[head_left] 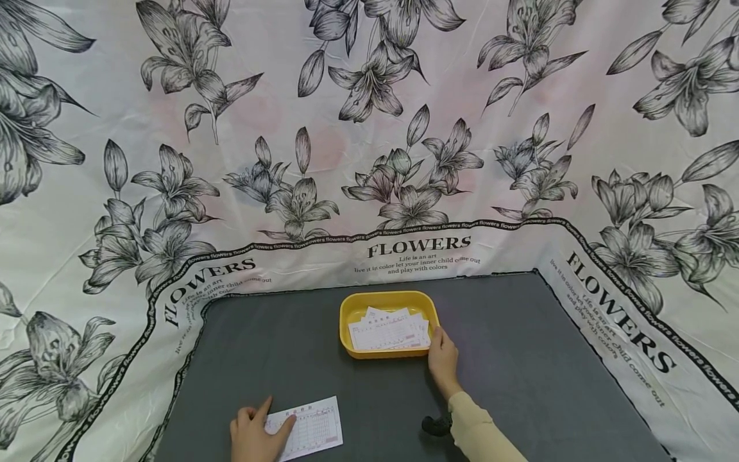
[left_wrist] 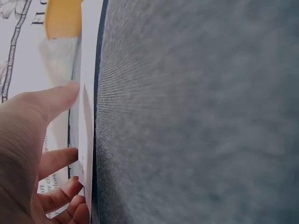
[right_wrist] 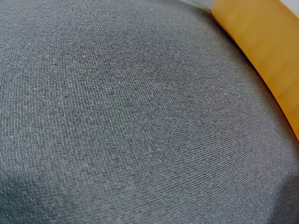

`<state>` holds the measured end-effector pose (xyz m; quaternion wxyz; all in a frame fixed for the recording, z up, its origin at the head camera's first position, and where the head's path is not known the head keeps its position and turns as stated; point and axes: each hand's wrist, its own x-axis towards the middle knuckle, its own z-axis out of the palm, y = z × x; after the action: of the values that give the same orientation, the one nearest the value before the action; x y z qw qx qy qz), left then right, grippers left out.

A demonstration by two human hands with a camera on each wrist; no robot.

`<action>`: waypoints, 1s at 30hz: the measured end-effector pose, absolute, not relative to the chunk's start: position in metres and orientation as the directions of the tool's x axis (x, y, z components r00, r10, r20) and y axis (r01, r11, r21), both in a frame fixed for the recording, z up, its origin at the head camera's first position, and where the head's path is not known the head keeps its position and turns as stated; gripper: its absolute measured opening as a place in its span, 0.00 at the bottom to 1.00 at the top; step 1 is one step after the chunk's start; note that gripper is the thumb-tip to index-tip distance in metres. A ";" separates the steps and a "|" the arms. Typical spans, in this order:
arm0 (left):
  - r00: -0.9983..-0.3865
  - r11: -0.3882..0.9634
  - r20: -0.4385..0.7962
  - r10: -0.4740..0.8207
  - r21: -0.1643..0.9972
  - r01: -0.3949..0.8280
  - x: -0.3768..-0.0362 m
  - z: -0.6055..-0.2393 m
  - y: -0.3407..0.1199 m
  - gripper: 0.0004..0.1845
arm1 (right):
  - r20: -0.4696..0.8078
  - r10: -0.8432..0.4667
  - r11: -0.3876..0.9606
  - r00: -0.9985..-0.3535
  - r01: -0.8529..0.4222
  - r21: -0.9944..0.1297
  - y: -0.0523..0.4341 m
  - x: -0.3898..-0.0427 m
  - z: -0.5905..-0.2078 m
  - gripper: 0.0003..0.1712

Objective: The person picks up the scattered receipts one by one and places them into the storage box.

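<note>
Left hand (head_left: 251, 433) pressing printed slip (head_left: 308, 428) flat on grey mat (head_left: 519, 372), fingers straight; right hand (head_left: 442, 359) gripping yellow tray (head_left: 385, 301) corner (slips inside).

Mat (head_left: 519, 385) covers tabletop centre; cloth (head_left: 369, 128) behind it & along both sides. Tray (head_left: 353, 307) sits on mat, far middle, near back edge. Stack of slips (head_left: 389, 330) lies in tray. Right hand (head_left: 442, 359) at tray's near-right corner, touching it. Single slip (head_left: 308, 428) lies on mat at near edge, left of centre, well apart from tray. Left hand (head_left: 253, 435) on slip's left end, fingers (left_wrist: 56, 161) over its edge.
</note>
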<state>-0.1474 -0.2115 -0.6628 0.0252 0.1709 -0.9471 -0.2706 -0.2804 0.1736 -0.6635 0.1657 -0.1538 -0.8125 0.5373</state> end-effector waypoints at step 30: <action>-0.879 0.707 0.018 -0.476 0.603 -0.371 -0.137 -0.664 -0.220 0.08 | 0.098 0.450 0.385 -0.888 0.094 -0.918 0.169 -0.283 -0.659 0.26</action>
<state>-0.1374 -0.2201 -0.6640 0.0864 0.2303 -0.9197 -0.3060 -0.2826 0.1692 -0.6587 0.1684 -0.1668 -0.8148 0.5290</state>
